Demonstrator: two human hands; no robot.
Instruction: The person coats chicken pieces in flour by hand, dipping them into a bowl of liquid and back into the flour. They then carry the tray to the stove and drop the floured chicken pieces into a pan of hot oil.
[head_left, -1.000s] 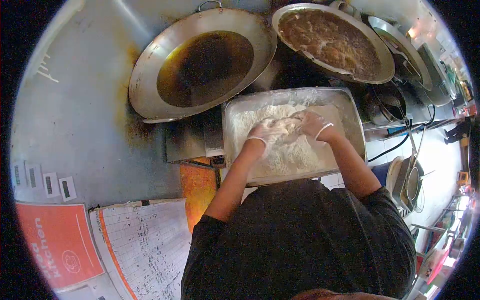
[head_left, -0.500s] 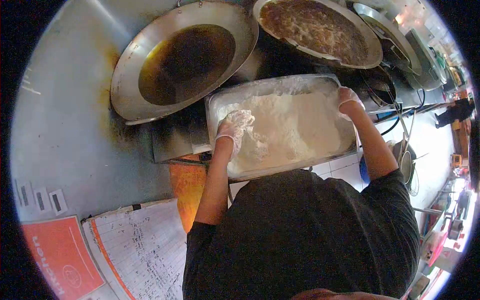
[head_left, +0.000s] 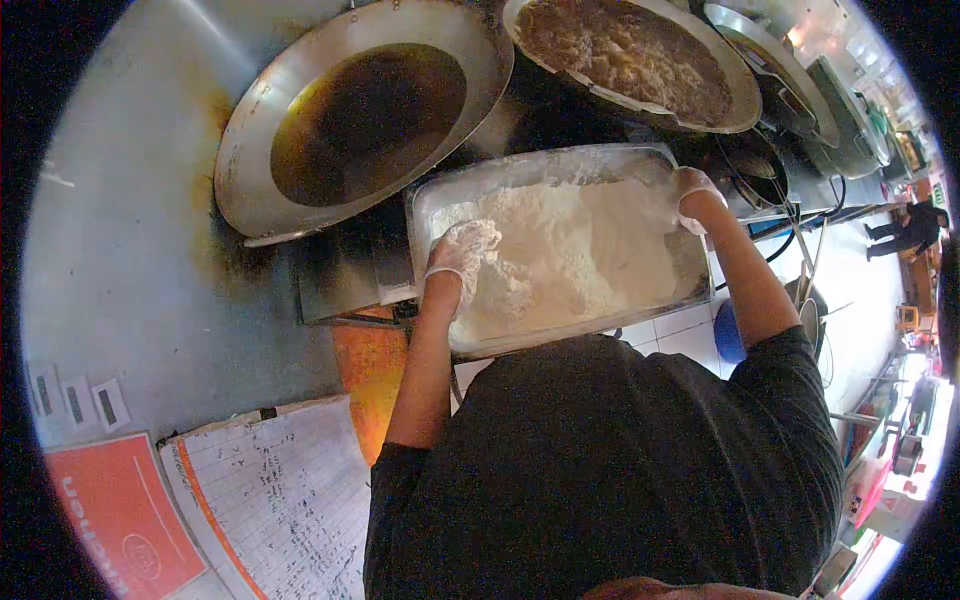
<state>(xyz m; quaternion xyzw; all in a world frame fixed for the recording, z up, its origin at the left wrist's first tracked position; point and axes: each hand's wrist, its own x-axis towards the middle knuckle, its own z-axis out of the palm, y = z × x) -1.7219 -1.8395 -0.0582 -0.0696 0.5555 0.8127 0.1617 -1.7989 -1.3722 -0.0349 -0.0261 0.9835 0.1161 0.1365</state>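
A rectangular metal tray (head_left: 560,165) of white flour (head_left: 590,245) lies in front of me, with clumps and ridges toward its left side. My left hand (head_left: 465,248), in a clear glove caked with flour, is at the tray's left end, over the flour just inside the rim. Its fingers look bunched, but the coating hides whether they hold anything. At the opposite end my right hand (head_left: 698,200), also gloved, is closed around the upper right rim.
Beyond the tray stand a wide pan of dark oil (head_left: 235,170) and a second pan (head_left: 757,110) with bubbling oil. A handwritten notebook (head_left: 280,490) lies at lower left, near an orange sheet (head_left: 125,510). A blue container (head_left: 730,332) is on the tiled floor. A person (head_left: 910,230) stands far right.
The view has shifted slightly, and the person at far right shows more fully. Both my hands keep nearly the same places at the tray.
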